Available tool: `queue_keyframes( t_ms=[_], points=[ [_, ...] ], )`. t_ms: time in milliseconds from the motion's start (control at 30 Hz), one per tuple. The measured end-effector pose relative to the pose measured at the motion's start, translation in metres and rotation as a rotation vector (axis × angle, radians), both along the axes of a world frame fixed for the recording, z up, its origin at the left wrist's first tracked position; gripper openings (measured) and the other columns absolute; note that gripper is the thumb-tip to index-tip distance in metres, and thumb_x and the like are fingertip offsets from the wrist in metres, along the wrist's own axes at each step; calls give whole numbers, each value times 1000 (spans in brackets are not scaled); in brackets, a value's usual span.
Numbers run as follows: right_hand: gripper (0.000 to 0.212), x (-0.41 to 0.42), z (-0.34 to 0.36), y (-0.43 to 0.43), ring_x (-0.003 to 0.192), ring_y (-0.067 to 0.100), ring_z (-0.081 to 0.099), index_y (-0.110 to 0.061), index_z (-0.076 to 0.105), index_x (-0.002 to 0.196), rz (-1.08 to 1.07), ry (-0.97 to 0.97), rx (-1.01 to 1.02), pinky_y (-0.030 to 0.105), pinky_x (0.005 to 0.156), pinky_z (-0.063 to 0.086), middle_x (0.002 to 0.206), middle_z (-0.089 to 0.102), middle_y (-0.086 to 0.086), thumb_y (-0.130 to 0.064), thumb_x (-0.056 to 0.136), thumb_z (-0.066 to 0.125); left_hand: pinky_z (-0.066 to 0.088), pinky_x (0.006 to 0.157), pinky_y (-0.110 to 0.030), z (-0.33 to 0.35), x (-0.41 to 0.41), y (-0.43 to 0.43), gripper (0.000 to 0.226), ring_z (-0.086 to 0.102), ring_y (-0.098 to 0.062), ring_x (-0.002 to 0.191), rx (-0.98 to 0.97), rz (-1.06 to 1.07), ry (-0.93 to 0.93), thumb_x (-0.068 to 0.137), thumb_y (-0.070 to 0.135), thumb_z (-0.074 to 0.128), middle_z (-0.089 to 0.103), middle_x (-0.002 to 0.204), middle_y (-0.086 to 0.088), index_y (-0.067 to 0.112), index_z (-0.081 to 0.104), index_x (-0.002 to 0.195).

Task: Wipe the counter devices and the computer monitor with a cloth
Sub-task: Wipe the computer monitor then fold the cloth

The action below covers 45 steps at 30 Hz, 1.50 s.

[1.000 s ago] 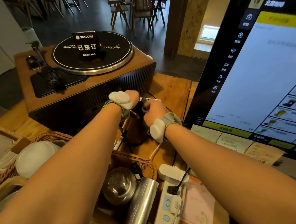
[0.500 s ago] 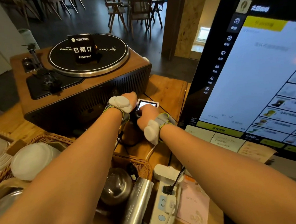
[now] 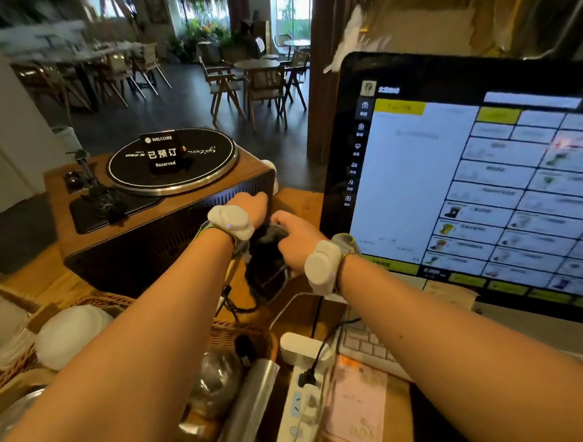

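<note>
Head view: just left of the monitor (image 3: 468, 182), both hands meet on a small dark device (image 3: 265, 260) on the counter (image 3: 299, 198). The right hand (image 3: 298, 237) curls its fingers over the device. The left hand (image 3: 251, 206) hides its fingers behind its wrist, so its grip cannot be told.

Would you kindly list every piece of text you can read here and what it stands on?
"WELCOME": black sign on the record player.
"已预订": same sign.
"Reserved": same sign.
Text on the monitor, platter and pink paper: too blurred or small to read.
</note>
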State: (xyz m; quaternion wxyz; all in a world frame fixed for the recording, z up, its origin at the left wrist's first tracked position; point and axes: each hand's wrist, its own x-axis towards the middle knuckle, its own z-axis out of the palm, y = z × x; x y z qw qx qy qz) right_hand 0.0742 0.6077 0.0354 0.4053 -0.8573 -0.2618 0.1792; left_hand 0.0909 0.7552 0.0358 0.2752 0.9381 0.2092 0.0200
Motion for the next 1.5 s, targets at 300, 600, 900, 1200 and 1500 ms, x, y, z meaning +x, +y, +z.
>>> queue_keyframes(
  t_ms=[300,600,900,1200,1500],
  points=[
    [42,-4,52,-70,98,33,66,-34,75,87,-64,-27,203,50,91,56,102,72,4,-4,77,48,40,106,-43,74,-17,-76,44,52,-40,123,-270,-108,-117,105,23,33,58,129,-27,-8,59,124],
    [26,-5,127,-115,93,27,62,-14,71,94,-143,-320,139,38,90,53,100,68,10,-21,97,47,46,79,-35,126,-29,-111,38,61,-31,95,-634,-85,-412,107,24,30,65,101,-17,6,63,103],
    [29,14,173,-119,91,15,53,-24,65,110,-321,-831,181,10,67,46,108,58,1,-14,83,69,52,86,-44,141,-32,-118,46,65,-33,95,-863,-103,-400,102,49,28,69,100,-15,26,65,87],
    [18,10,144,-101,79,23,51,-21,57,107,-304,-1084,-47,31,50,45,102,46,-1,-23,90,54,53,76,-38,129,-30,-113,44,67,-27,90,-918,-95,-430,103,46,28,70,95,-8,24,63,90],
    [38,-8,80,-117,79,29,45,-20,55,107,-17,-1219,-396,28,45,33,110,45,9,-10,77,75,51,83,-39,122,-27,-115,60,67,-32,96,-929,-36,-453,100,53,28,72,98,-14,11,71,95]
  ],
)
